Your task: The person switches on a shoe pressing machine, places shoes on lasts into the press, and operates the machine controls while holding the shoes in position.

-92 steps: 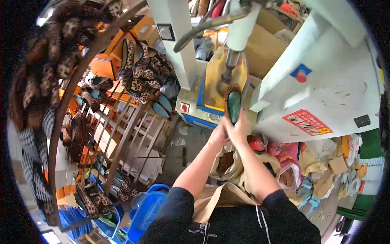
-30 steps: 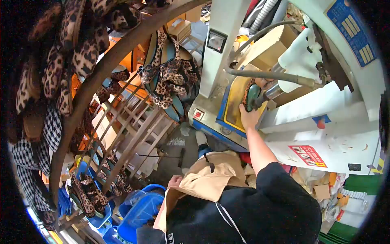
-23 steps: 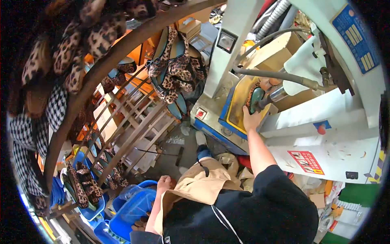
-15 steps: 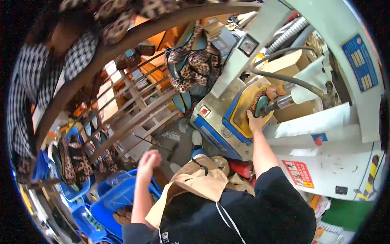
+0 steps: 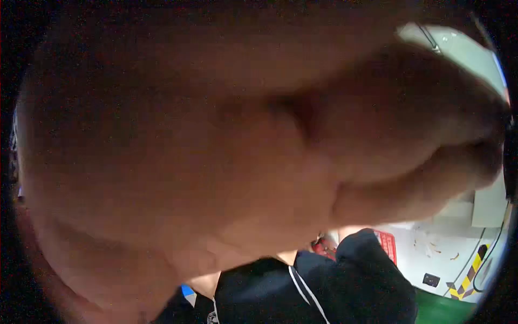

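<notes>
My left hand (image 5: 243, 183) is right in front of the camera, very large, dark and blurred, and covers most of the view. Its palm side fills the middle. Stretched fingers reach to the right edge, and I see nothing held in them. Behind it, my right hand is hidden; only the black right sleeve (image 5: 372, 270) and a sliver of forearm show below. Whatever the right hand touches cannot be seen.
On the right stands a white machine cabinet (image 5: 431, 243) with a red label (image 5: 386, 245) and yellow-black warning tape (image 5: 469, 272). Green flooring (image 5: 445, 308) lies below it. The beige apron (image 5: 205, 283) shows at the bottom.
My left hand has come up from beside the apron to the camera and now blocks the view. The right hand, earlier on a leopard-print shoe at the machine, is now hidden.
</notes>
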Action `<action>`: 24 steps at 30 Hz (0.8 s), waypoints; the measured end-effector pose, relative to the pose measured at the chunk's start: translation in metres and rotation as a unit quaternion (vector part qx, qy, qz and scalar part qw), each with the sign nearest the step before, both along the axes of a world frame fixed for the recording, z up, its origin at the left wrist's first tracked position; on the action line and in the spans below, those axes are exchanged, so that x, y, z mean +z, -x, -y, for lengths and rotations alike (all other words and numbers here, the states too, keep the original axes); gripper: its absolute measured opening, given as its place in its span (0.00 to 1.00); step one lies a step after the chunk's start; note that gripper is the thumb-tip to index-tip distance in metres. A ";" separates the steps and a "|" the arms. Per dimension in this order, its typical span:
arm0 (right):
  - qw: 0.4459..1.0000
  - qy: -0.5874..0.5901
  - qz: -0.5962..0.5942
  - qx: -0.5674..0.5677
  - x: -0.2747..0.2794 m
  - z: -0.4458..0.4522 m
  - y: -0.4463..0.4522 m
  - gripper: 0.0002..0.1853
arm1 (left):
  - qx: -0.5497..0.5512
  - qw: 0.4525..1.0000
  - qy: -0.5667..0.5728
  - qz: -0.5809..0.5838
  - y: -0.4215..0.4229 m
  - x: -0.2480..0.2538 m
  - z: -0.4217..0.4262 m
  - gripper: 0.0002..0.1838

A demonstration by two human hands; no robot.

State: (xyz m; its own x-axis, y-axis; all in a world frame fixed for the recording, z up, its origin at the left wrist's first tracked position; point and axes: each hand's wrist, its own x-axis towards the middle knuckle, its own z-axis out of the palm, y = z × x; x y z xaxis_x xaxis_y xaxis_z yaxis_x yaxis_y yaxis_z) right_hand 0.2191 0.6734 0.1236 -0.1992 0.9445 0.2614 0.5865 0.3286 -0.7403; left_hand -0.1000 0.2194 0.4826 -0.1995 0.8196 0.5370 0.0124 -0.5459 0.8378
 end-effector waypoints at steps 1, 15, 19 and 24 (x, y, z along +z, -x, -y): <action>1.000 -0.005 0.002 0.001 -0.002 -0.005 -0.001 0.64 | 0.010 1.000 0.006 -0.012 0.004 0.000 0.001 0.53; 0.998 0.025 -0.054 -0.012 0.005 0.009 0.005 0.40 | 0.071 0.991 0.053 -0.102 0.027 0.003 0.027 0.54; 0.997 0.060 -0.052 -0.014 -0.013 0.007 0.001 0.41 | 0.086 0.986 0.063 -0.126 0.034 0.006 0.036 0.54; 0.994 0.098 -0.039 -0.032 -0.010 -0.009 -0.005 0.46 | 0.095 0.979 0.075 -0.166 0.047 0.009 0.044 0.54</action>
